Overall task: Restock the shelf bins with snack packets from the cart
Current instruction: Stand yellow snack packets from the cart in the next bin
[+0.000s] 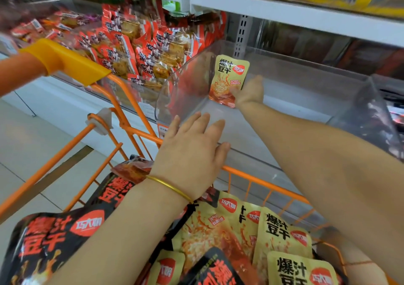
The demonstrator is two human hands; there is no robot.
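The right hand pinches a yellow packet upright inside the clear bin; the left hand is spread open. Let go like this, the packet will probably flop over.

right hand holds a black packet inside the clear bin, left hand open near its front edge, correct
No. The head view shows the packet in the right hand is yellow, not black. It is inside the clear bin, and the left hand is open near its front edge.

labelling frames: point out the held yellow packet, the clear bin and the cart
yellow packet [228, 77], head view, front face
clear bin [181, 88], head view, left wall
cart [262, 182], head view, orange top rail
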